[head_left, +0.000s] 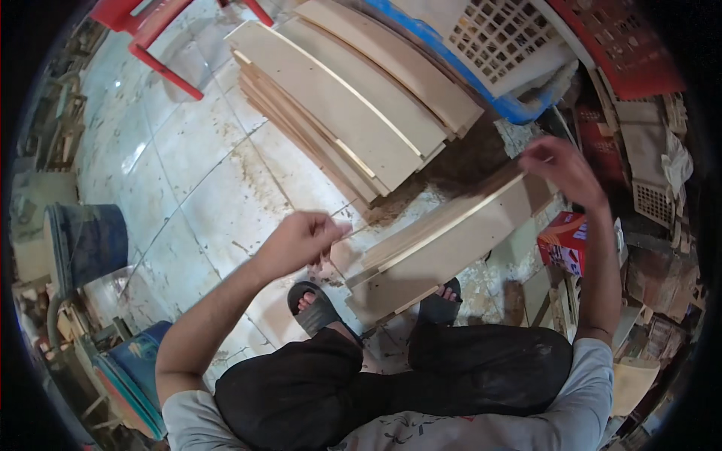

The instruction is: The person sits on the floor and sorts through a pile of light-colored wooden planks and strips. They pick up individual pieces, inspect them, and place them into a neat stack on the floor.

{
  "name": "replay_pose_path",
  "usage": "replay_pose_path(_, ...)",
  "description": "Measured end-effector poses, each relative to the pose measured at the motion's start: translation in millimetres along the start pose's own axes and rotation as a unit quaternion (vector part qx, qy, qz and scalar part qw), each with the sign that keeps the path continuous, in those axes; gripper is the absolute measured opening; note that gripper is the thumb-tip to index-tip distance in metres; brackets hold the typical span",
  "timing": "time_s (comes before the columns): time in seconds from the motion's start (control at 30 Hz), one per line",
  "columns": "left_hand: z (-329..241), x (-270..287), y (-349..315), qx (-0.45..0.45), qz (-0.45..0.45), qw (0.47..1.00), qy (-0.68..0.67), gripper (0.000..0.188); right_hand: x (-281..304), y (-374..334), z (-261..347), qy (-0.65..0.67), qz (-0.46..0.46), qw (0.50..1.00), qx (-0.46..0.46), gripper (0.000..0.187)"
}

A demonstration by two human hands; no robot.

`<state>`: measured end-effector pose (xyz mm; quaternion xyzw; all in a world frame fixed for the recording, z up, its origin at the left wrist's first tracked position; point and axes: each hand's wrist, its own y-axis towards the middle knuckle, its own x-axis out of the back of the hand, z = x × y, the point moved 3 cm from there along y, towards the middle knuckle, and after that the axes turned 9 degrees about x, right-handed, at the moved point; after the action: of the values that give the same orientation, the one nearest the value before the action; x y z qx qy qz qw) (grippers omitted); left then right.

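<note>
A small stack of thin, pale wooden boards [459, 252] lies slantwise in front of my feet, with a narrow light strip [444, 228] along its top. Off the stack's left end, my left hand [301, 242] is raised with thumb and fingers drawn together; anything pinched there is too small to name. My right hand [564, 171] is by the far right end of the boards, its fingers curled and slightly blurred. Whether it touches the top board I cannot tell. Beyond lies a larger stack of curved boards [338, 98], also bearing light strips.
A red plastic chair [162, 41] stands at the far left, a dark blue bucket [89, 244] at the left. Far right are a blue-rimmed crate [519, 113] and a white basket [496, 45]. A red box [564, 237] sits beside my right forearm. Sawdust marks the tiled floor [218, 180].
</note>
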<state>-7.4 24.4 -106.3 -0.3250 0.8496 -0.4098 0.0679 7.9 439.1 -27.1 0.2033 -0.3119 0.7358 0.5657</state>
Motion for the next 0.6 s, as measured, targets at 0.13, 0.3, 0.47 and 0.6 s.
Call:
replay_pose_path(0.13,-7,13,37,-0.026,-0.067,0.986,-0.148,0.03,-78,44,63,0.019,0.012,0.993,0.118,0.047)
replay_pose_path(0.3,-10,12,58,-0.051,-0.084,0.969,-0.229,0.029,-146,90,99,-0.213,-0.01,0.961,0.174,0.071)
replay_pose_path(0.47,-12,10,58,-0.057,-0.086,0.961,-0.256,0.029,-159,99,101,-0.246,-0.038,0.953,0.174,0.066)
replay_pose_path(0.6,-11,17,60,-0.06,-0.101,0.956,-0.269,0.027,-149,93,100,-0.136,-0.089,0.969,0.186,0.06)
